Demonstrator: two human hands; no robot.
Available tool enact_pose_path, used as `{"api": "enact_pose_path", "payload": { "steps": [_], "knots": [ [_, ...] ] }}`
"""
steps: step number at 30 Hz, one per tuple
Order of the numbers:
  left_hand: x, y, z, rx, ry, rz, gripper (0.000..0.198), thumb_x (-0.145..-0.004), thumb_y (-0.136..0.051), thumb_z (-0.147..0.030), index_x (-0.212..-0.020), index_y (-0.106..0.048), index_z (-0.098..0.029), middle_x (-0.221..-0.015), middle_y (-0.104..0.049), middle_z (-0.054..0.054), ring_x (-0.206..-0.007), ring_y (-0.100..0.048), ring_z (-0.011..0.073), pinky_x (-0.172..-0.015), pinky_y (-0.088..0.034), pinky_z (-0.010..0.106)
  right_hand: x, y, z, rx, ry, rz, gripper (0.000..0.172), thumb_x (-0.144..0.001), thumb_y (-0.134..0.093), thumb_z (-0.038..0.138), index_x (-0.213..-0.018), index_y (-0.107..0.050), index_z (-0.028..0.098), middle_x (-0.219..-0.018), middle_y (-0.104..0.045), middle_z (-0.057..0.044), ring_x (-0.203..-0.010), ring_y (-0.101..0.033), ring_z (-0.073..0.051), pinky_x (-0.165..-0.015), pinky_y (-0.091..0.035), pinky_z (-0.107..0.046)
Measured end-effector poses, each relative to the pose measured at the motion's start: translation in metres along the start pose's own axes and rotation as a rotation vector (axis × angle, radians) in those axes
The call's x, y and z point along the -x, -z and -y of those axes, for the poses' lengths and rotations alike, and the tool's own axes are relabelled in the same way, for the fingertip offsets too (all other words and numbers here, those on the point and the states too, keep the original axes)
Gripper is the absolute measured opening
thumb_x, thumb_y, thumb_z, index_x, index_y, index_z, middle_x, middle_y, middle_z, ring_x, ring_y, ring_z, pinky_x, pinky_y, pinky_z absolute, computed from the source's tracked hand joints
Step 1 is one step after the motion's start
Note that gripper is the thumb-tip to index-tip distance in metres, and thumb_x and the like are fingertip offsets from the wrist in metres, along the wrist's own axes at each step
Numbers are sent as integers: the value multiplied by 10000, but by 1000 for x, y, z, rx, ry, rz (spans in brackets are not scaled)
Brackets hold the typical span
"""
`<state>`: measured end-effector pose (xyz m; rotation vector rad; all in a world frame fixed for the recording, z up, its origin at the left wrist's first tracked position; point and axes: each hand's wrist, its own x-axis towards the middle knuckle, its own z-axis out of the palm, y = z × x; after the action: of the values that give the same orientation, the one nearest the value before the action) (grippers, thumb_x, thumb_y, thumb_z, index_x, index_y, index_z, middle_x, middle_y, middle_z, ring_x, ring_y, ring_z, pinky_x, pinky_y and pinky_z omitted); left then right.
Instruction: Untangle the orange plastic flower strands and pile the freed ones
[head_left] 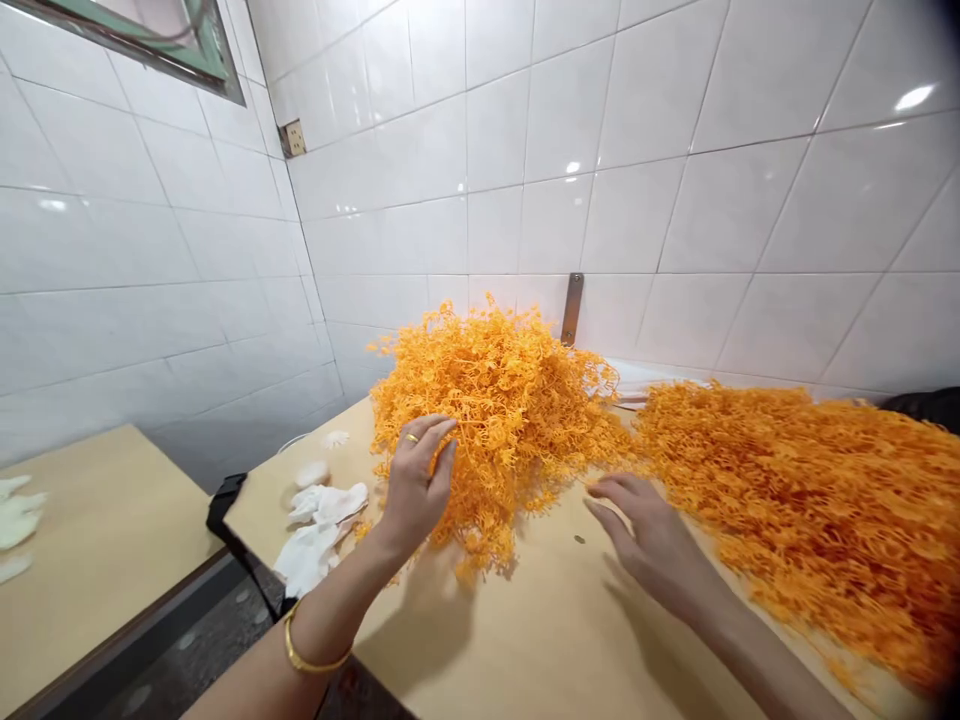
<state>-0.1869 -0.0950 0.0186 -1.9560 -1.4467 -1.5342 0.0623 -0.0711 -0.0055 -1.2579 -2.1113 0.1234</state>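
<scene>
Two heaps of orange plastic-looking artificial flower sprigs lie on the pale tan table (525,640). The tall tangled heap (502,400) stands in the middle, against the wall. My left hand (420,475), with a ring and a gold bangle, is at that heap's left front side. Its fingers are bent, with a gap between thumb and fingertips, and no held piece shows. My right hand (645,530) hovers over the table between the two heaps. Thumb and forefinger are slightly apart there, with nothing clear between them. The wider, lower heap (810,500) spreads along the right.
White gloves (319,530) and a round white item (311,474) lie left of the tall heap. A small dark disc (579,539) sits near my right hand. A black strap (229,500) hangs at the table's left edge. Another table (112,540) stands left, beyond a gap.
</scene>
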Motion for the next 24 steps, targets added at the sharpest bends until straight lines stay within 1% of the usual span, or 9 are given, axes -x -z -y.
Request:
{"api": "enact_pose_path", "payload": {
  "steps": [3, 5, 8, 10, 11, 13, 16, 21, 24],
  "knots": [
    [-25, -1, 7, -10, 12, 24, 238, -792, -379, -212, -943, -562, -205, -982, -562, 48, -966, -479, 157, -847, -383, 307, -34, -26, 41, -417, -189, 68, 301, -774, -374, 354, -950, -553, 187, -1012, -563, -74, -930, -500, -186, -807, -373, -320],
    [-42, -4, 12, -36, 4, 114, 262, -804, -352, -251, -931, -576, -203, -982, -572, 45, -963, -479, 157, -850, -371, 299, -49, -47, 53, -672, -370, 96, 375, -734, -433, 368, -1049, -498, 174, -1122, -508, -87, -988, -479, -185, -795, -378, -306],
    [-66, -15, 22, -70, -6, 469, 366, -819, -284, -355, -871, -603, -184, -911, -605, 38, -902, -505, 163, -828, -369, 289, -60, -70, 55, -1010, -535, 116, 377, -658, -510, 415, -929, -539, 155, -953, -578, -77, -818, -537, -169, -644, -402, -265],
    [-75, -23, 30, -89, 26, 720, 471, -813, -230, -440, -835, -614, -168, -863, -619, 41, -866, -521, 174, -808, -373, 286, -60, -73, 48, -1109, -559, 68, 296, -613, -547, 416, -736, -545, 147, -711, -577, -31, -641, -514, -135, -557, -367, -239],
    [-77, -27, 35, -89, 49, 804, 519, -806, -204, -475, -840, -616, -162, -867, -622, 47, -870, -522, 180, -807, -371, 284, -58, -71, 43, -1112, -554, 25, 258, -601, -556, 403, -646, -515, 152, -610, -534, 1, -574, -475, -113, -531, -341, -228],
    [-75, -34, 44, -68, 91, 879, 596, -791, -162, -528, -906, -609, -151, -949, -610, 64, -927, -506, 194, -826, -355, 278, -51, -61, 33, -1028, -509, -30, 247, -609, -545, 371, -536, -422, 170, -500, -418, 50, -493, -378, -80, -494, -282, -214],
    [-69, -43, 52, -33, 114, 912, 674, -771, -120, -573, -1007, -580, -139, -1099, -546, 88, -1017, -462, 210, -867, -320, 282, -39, -43, 20, -758, -378, 2, 275, -672, -467, 346, -503, -322, 185, -471, -316, 63, -455, -282, -73, -465, -220, -217],
    [-75, -44, 53, 66, 219, 972, 699, -739, -155, -617, -1072, -548, -144, -1166, -501, 92, -1036, -456, 223, -862, -321, 289, -24, -31, 12, -161, -206, 48, 247, -753, -366, 295, -530, -351, 189, -499, -399, 28, -499, -362, -114, -495, -229, -240],
    [-92, -34, 48, 114, 282, 1022, 632, -743, -203, -598, -1039, -566, -173, -1147, -517, 66, -995, -480, 207, -812, -347, 268, -27, -32, 17, 19, -169, -31, 191, -766, -360, 249, -611, -455, 189, -612, -490, -13, -612, -428, -153, -552, -274, -264]
  ]
}}
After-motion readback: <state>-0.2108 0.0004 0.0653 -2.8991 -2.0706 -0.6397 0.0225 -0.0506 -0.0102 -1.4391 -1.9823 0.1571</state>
